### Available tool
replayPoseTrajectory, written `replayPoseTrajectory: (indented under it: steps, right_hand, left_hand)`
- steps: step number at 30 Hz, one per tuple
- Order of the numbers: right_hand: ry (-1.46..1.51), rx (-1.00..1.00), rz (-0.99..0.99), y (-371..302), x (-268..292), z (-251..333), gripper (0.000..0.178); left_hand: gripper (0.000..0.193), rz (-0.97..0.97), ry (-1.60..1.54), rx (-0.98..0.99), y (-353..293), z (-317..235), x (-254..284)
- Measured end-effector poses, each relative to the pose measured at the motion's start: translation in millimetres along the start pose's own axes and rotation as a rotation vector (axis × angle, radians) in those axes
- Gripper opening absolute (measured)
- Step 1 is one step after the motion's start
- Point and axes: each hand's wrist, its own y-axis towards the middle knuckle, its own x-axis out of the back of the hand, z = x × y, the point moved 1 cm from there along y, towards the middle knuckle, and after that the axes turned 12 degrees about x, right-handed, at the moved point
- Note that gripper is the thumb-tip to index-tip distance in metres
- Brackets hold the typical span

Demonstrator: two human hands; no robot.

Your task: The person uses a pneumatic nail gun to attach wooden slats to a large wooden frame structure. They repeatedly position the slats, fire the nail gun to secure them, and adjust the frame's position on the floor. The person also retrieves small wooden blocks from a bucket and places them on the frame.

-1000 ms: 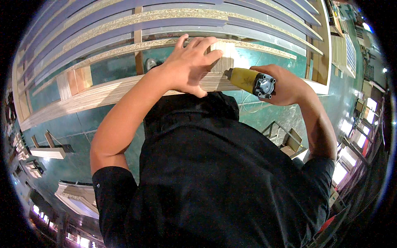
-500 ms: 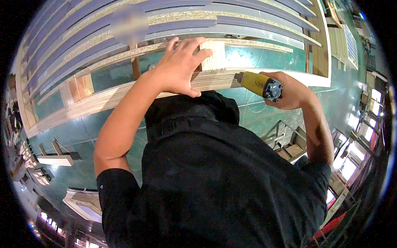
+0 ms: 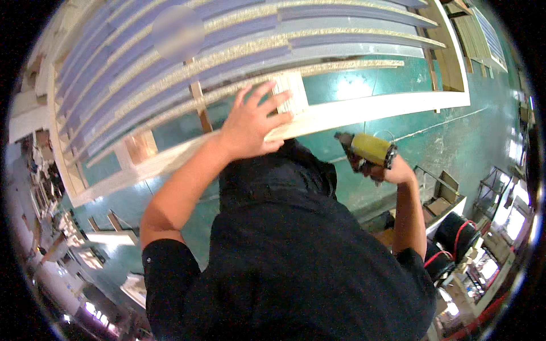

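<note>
My left hand [image 3: 255, 122] lies with spread fingers over the near rail of a long wooden frame [image 3: 364, 112], beside a short pale wood block [image 3: 291, 94] that meets this rail. In my right hand [image 3: 396, 170] is a yellow and black nail gun [image 3: 369, 149]. Its dark nose points left and is apart from the rail, on my side of it. The fingers round its handle are partly hidden by the tool's body. Inside the frame run several long particle-board strips [image 3: 239, 44] with grey-blue faces.
Another wood block [image 3: 141, 146] sits in the frame farther left. The green floor [image 3: 455, 131] shows through the frame and to the right. Low at the right stand black drums [image 3: 458, 236] with a red hose and an open box [image 3: 446, 190]. A white board piece [image 3: 112, 237] lies at the left.
The nail gun has come off the rail, toward me, in my right hand. My left hand stays on the frame by the block. The whole view has shifted and turned somewhat.
</note>
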Motion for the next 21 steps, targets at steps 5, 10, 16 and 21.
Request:
replayPoseTrajectory:
  steps: [5,10,16,21]
  right_hand:
    - [0.089,-0.146,-0.142,-6.8,-70.5,-92.6,0.049]
    - [0.000,-0.429,-0.631,-30.1,-203.6,-200.2,0.021]
    - [0.565,-0.681,-0.897,-96.2,-406.8,-275.6,0.013]
    - [0.666,-1.044,-1.157,-159.8,-545.5,-267.8,0.045]
  left_hand:
    - [0.055,-0.024,0.072,-0.041,-1.8,4.3,-4.4]
    - [0.062,-0.059,0.093,-0.072,-1.3,3.2,-6.6]
    - [0.071,-0.028,0.152,-0.092,5.3,-4.5,-11.9]
    - [0.073,-0.025,0.155,-0.141,6.8,12.4,-24.6]
